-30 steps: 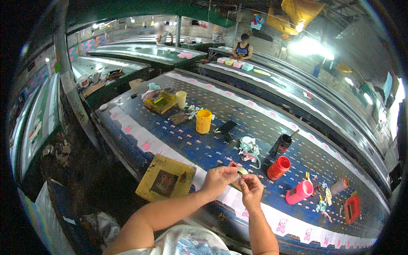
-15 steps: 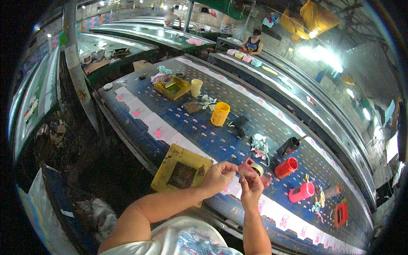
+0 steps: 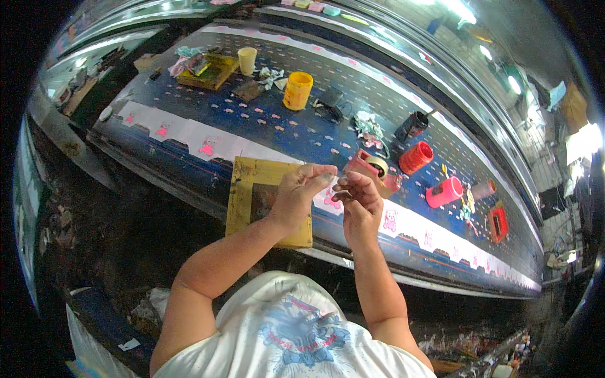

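Observation:
My left hand (image 3: 301,192) is raised over the near edge of the long table, thumb and forefinger pinched together. Close beside it, my right hand (image 3: 361,205) has its fingers curled in, with dark stains on the fingertips. Whatever lies between the fingertips is too small to make out. Partly behind my left hand and forearm is a yellow printing frame (image 3: 241,201) with a dark mesh window. A white strip with pink bear prints (image 3: 236,148) runs along the table under the hands. Just beyond my right hand, a cream tape roll (image 3: 377,165) sits in a pink-red holder (image 3: 392,184).
On the blue table stand a yellow pot (image 3: 298,91), a cream cup (image 3: 247,61), a dark pot (image 3: 413,126), a red pot (image 3: 416,158) and a pink pot (image 3: 444,192). Crumpled rags (image 3: 368,128) lie among them. A red frame (image 3: 498,223) rests at the right.
My view has tilted downward, showing more of my shirt and less of the room. The hands stay close together, with a small gap now between their fingertips.

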A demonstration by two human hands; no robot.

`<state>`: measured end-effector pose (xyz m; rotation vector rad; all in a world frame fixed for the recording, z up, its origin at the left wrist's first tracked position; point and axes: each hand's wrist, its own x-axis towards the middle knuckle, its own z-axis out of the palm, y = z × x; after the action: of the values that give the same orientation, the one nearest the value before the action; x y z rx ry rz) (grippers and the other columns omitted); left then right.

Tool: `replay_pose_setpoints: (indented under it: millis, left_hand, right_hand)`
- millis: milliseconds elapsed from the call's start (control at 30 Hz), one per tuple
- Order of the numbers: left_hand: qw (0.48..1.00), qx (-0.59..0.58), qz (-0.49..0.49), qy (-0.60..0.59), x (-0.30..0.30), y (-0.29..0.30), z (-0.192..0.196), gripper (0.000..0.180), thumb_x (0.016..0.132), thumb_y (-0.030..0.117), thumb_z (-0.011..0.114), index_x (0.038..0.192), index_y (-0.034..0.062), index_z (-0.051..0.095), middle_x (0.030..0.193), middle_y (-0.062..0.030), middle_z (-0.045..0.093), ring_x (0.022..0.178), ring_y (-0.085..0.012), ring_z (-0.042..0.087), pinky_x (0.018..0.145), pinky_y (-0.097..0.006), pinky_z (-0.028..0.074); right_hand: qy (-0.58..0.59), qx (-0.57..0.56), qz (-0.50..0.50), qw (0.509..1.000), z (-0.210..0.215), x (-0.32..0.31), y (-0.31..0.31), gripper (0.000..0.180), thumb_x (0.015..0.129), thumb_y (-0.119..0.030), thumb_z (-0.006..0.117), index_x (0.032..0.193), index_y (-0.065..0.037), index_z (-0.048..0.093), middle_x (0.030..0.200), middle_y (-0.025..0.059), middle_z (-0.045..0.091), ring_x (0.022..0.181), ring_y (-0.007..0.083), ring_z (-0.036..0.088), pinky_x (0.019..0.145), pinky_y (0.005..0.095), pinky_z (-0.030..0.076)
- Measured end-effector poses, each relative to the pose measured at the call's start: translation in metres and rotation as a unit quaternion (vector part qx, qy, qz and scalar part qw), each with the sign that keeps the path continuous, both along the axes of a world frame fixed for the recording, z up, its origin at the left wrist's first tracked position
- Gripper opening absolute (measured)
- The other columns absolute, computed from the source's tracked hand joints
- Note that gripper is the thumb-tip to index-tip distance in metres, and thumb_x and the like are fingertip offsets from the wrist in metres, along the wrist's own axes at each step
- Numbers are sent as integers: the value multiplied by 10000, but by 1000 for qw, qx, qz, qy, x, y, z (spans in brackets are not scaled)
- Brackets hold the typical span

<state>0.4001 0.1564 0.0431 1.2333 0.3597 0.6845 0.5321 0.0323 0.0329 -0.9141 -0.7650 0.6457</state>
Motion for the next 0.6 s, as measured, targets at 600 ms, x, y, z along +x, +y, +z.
replay_pose_setpoints:
  millis: [600]
  left_hand:
    - [998,53,18,-14,-5,1,-11,150,1017,124,797,1078,-4,749,1023,-53,776,926,-112,714,855,-283,579]
  right_hand:
    - [-209,-124,-133,961,-3,-31,-7,458,959,25,669,1415,10,629,1250,112,702,1110,186,698,936,333,586]
